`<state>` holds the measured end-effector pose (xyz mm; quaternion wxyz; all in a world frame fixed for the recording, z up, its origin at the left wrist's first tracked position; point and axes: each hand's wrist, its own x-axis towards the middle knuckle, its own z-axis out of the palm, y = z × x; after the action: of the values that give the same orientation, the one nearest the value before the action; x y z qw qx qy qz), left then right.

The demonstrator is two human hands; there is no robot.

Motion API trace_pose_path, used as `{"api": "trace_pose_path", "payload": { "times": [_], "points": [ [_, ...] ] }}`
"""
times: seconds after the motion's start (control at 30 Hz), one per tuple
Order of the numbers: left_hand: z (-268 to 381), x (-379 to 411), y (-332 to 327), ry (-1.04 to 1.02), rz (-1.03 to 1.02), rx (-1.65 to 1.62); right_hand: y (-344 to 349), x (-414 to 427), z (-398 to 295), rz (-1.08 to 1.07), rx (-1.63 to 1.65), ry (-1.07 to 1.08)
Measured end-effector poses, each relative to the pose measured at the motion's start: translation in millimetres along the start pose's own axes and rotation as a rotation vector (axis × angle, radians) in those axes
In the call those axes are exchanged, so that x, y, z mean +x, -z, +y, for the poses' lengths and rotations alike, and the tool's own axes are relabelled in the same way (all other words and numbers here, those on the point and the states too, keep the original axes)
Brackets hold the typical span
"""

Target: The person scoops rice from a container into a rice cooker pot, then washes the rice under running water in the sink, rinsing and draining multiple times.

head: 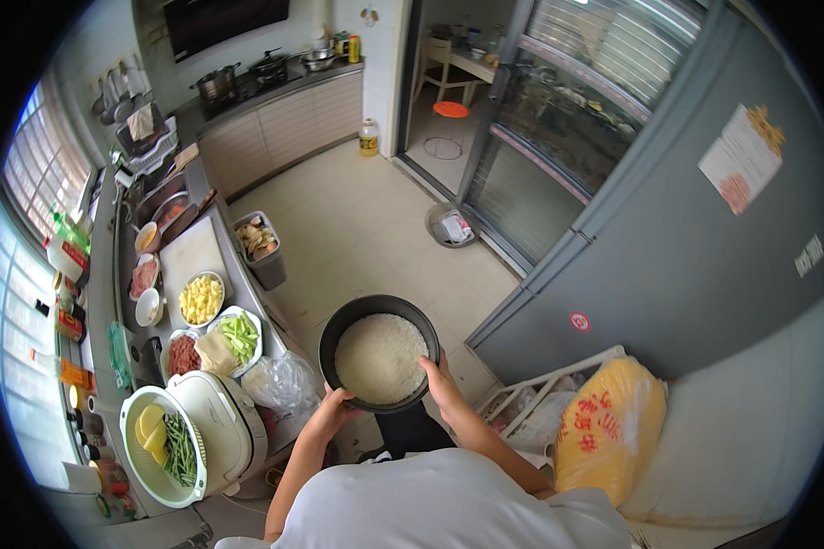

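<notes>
A dark round inner pot [328, 336] with white rice grains [381, 357] spread over its bottom is held in front of my body, above the floor. My left hand [333, 410] grips its rim at the lower left, and my right hand [441, 377] clasps the right side with the thumb over the edge. To the left, on the counter, stands a white rice cooker [213, 418]. In front of it sits a pale green colander [129, 439] with peeled potatoes [152, 429] and green beans [180, 446].
Along the counter are a bowl of diced potato [201, 300], cut celery [239, 336], minced meat [184, 355], a plastic bag [283, 384] and a cutting board [191, 252]. A waste bin [269, 267] stands beside the counter. A grey refrigerator [632, 274] and a yellow sack [611, 432] are at right.
</notes>
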<state>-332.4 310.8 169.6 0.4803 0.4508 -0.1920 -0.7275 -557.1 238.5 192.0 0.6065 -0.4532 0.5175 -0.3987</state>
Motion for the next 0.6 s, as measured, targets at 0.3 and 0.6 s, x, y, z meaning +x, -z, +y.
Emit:
{"api": "trace_pose_path", "payload": {
  "times": [0.3,0.6],
  "points": [
    [66,142,-3,-0.098,0.131,0.004,15,200,11,-0.128,0.1,-0.199],
    [176,282,-13,-0.287,0.357,-0.279,-52,432,-142,-0.469,0.01,-0.351]
  ]
}}
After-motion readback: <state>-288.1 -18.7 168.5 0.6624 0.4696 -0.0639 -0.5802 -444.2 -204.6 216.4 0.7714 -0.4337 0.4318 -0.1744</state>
